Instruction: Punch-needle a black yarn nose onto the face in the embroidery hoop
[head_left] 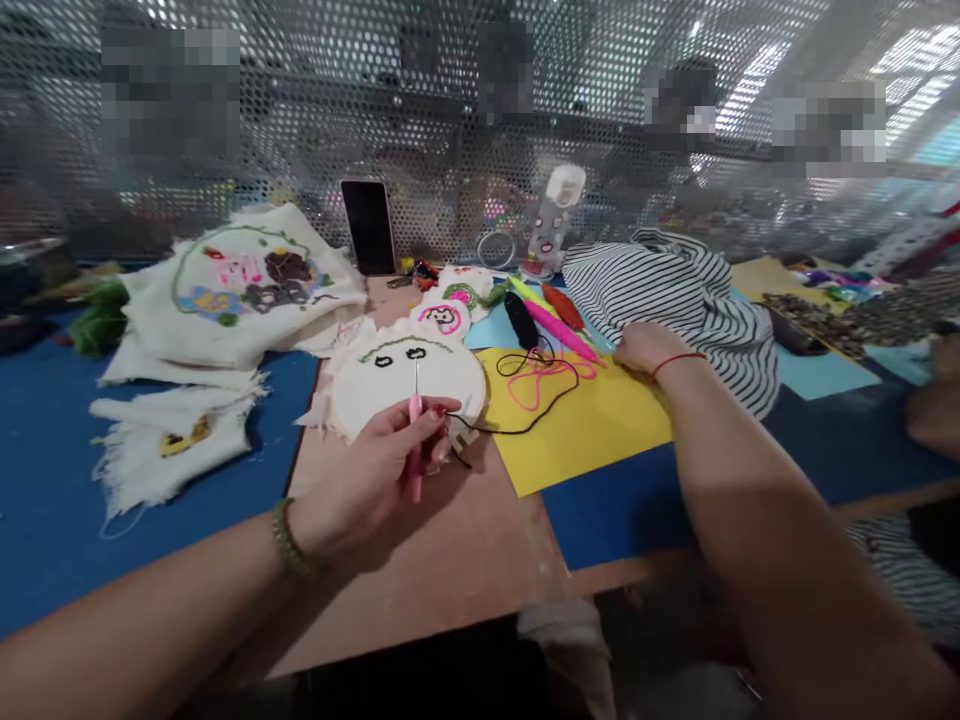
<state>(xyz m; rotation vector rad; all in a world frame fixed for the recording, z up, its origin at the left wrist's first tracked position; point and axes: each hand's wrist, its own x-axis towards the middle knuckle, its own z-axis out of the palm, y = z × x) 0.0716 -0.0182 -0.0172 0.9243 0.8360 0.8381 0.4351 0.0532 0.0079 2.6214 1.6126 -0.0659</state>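
Note:
My left hand (409, 435) is closed around a pink-handled punch needle (415, 450), its thin metal tip pointing away from me. Below and beyond it lies an embroidery hoop (356, 390) with white cloth, stitched with a green arc and two small black outlines. Black yarn (517, 431) trails from beside the left fingers to a black skein (520, 320). Over at the right, my right hand (651, 348) is curled at the edge of a black-and-white striped cloth (667, 290), above the yellow sheet (600, 420). Whatever its fingers hold, if anything, is hidden.
A pink skein (561, 332) with loose strands lies near the orange one (562, 306). Behind stand a phone (369, 228) and a clear bottle (551, 225) against the perforated metal screen (442, 120). Embroidered cloths (161, 340) cover the left side. Another person's arm (934, 410) shows at far right.

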